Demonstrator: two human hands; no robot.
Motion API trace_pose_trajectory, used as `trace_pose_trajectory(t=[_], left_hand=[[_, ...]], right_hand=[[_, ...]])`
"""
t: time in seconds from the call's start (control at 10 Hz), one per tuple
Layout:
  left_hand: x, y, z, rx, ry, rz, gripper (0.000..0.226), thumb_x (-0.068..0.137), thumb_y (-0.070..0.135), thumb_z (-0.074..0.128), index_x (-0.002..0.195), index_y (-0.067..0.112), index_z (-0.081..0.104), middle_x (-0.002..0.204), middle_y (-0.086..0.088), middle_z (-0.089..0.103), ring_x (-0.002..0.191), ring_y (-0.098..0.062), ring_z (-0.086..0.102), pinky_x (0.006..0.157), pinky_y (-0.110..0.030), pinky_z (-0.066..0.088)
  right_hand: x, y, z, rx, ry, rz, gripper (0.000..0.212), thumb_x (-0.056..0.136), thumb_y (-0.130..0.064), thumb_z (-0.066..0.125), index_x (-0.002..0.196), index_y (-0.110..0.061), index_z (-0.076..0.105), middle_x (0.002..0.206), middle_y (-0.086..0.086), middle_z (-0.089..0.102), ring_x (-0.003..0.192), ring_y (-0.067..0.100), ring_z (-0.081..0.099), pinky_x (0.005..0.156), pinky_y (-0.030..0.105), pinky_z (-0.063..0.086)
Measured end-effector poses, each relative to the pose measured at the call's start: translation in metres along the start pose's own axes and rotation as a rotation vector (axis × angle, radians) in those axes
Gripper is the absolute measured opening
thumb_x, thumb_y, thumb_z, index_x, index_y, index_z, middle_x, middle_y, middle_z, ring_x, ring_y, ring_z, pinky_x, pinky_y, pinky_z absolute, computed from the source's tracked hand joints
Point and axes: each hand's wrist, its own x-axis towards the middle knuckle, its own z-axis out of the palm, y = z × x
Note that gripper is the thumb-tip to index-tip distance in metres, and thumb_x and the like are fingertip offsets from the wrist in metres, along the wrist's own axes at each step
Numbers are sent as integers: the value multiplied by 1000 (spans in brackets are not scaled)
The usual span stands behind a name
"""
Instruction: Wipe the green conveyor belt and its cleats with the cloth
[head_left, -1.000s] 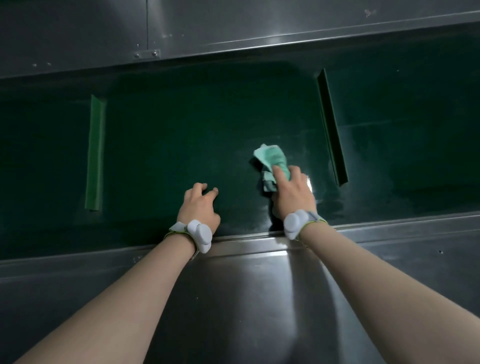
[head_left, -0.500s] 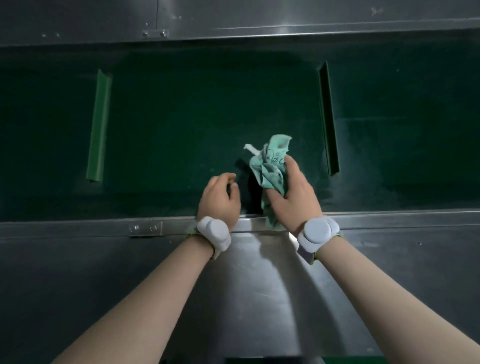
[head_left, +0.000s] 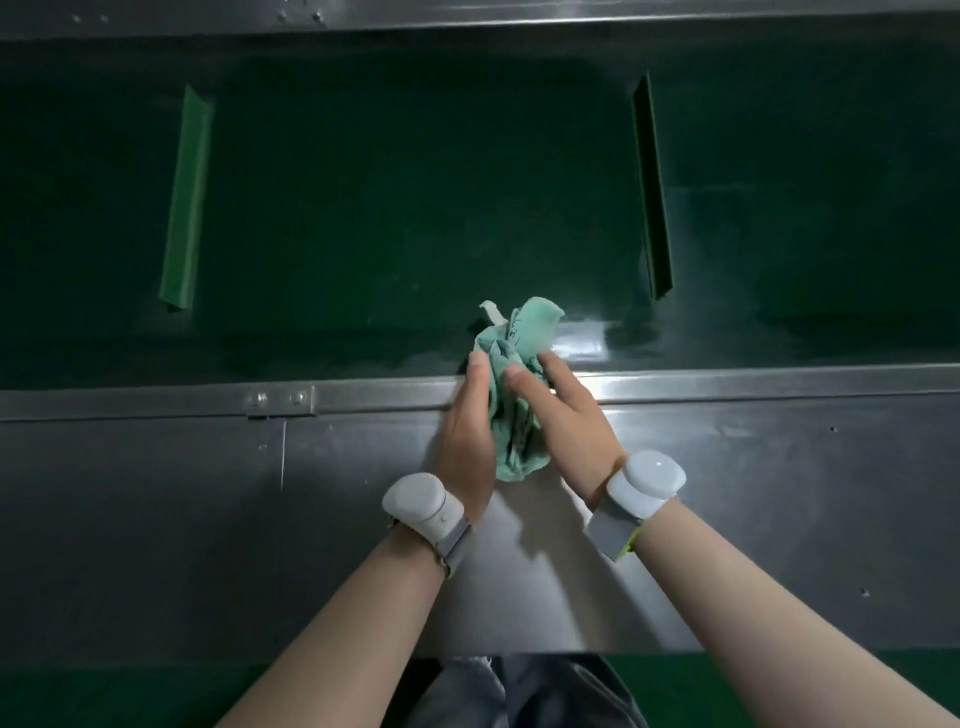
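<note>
Cloth (head_left: 511, 410): one, mint green, crumpled and soft, faint dark print on it, a pale tag or strip poking out at the top. It is off the belt surface, bunched between both hands above the near metal rail (head_left: 156, 402), with its upper end over the belt's near edge.

Left hand (head_left: 467, 431): cupped against the cloth's left side, thumb tip on the fabric, fingers hidden behind it, so it grasps the cloth. Right hand (head_left: 563, 415): fingers curled onto the right side, one fingertip pressing the front, also gripping the cloth. Hands are close together, cloth sandwiched between.

Wrists: two white rounded pods, one per wrist, on grey straps. Left wrist pod (head_left: 421, 501), right wrist pod (head_left: 647, 480); the right strap shows a bit of yellow-green edge. Both forearms are bare.

Near rail: flat brushed steel strip, one small joint plate with two fasteners (head_left: 278, 399) left of the hands. Below it is a broad sheet-metal panel (head_left: 156, 519), smooth, dull grey, with a bright reflection under the hands.

Conveyor belt (head_left: 415, 208): dark green, smooth, slightly glossy, with a glare patch just right of the cloth. Two cleats visible, both straight upright ribs running across the belt: left cleat (head_left: 186, 200) is lighter green, right cleat (head_left: 652, 187) is darker and seen edge-on. They sit well apart, the cloth nearer the right one.

Far side: one more steel rail (head_left: 571, 13) along the top. Bottom edge: grey trousers (head_left: 519, 696), green floor either side.
</note>
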Motion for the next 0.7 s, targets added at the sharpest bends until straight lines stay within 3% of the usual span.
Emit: trace_pose_trajectory(t=[0.1,0.3,0.4,0.5,0.6,0.7], left_hand=[[-9,-16,-7,37,13,63,56,86,69,64,128,34,67,127,4,72,123,-22,66,109,-48,48],[-37,-50,-41,389,137,81,35,82,68,47,108,52,64,104,18,75,100,-18,73,93,-51,58],[-53,-62,-56,481,124,123,29,88,66,43,105,50,59,99,14,75,91,-21,74,80,-54,62],[-67,-70,-59,487,41,122,13,98,43,51,107,47,60,108,12,74,101,-19,72,90,-47,61],[-86,-66,-53,470,15,105,32,99,18,59,106,49,61,111,21,68,105,-6,67,88,-20,52],[-101,-50,-49,468,108,107,20,100,24,61,115,37,59,120,6,68,104,-13,67,94,-36,56]], right_hand=[[-16,18,7,-57,58,15,37,90,-51,65,127,-45,62,114,-16,74,105,7,71,96,42,57],[-65,45,8,-252,120,20,50,92,-30,63,140,-42,52,121,-17,69,107,7,69,97,38,58],[-96,49,3,-419,183,-24,45,97,-27,58,141,-36,52,128,-10,64,114,12,62,101,36,53],[-124,46,2,-632,111,-6,48,102,-26,56,149,-23,47,139,4,55,127,22,54,108,33,45],[-146,33,2,-688,3,37,52,104,-22,55,154,-20,43,152,4,48,138,20,47,113,23,34],[-163,12,-5,-600,30,95,45,104,-26,54,149,-26,50,147,0,54,128,18,57,106,31,48]])
